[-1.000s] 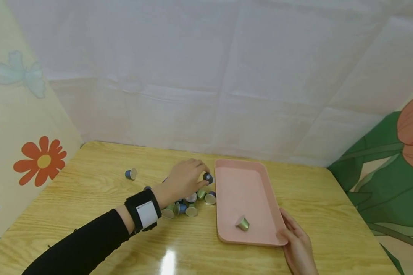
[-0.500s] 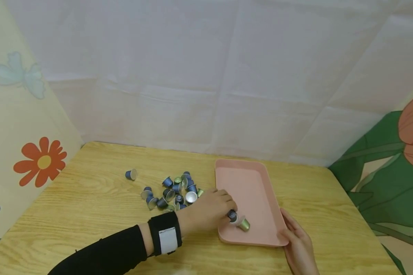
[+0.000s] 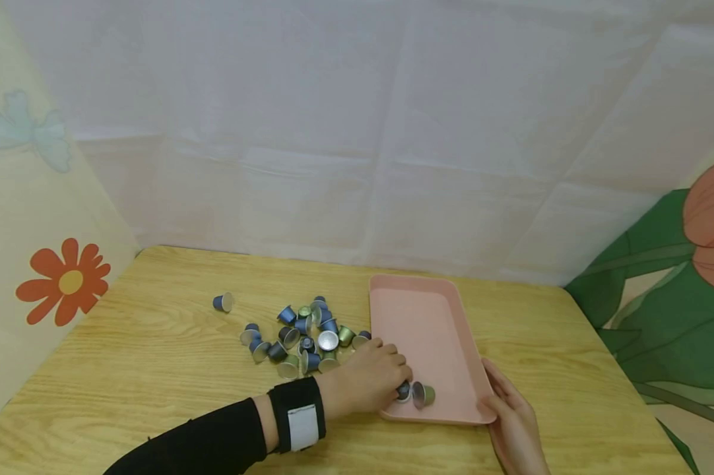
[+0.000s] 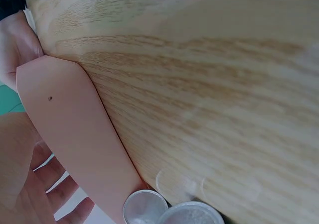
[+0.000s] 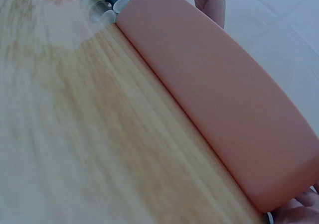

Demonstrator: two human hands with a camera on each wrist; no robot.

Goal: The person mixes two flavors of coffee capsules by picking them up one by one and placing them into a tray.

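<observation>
Dark-blue capsule [image 3: 403, 391] partly hidden by the left hand [image 3: 369, 379]

Left arm [image 3: 214, 434]: reaches inward, toward the right
Left hand [image 3: 365, 379]: palm down, fingers bent
Right hand [image 3: 516, 422]: thumb opposite fingers, gripping

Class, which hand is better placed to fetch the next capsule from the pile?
Likely the left hand: it is close to the pile of capsules, while the right hand grips the tray on the side away from them.
</observation>
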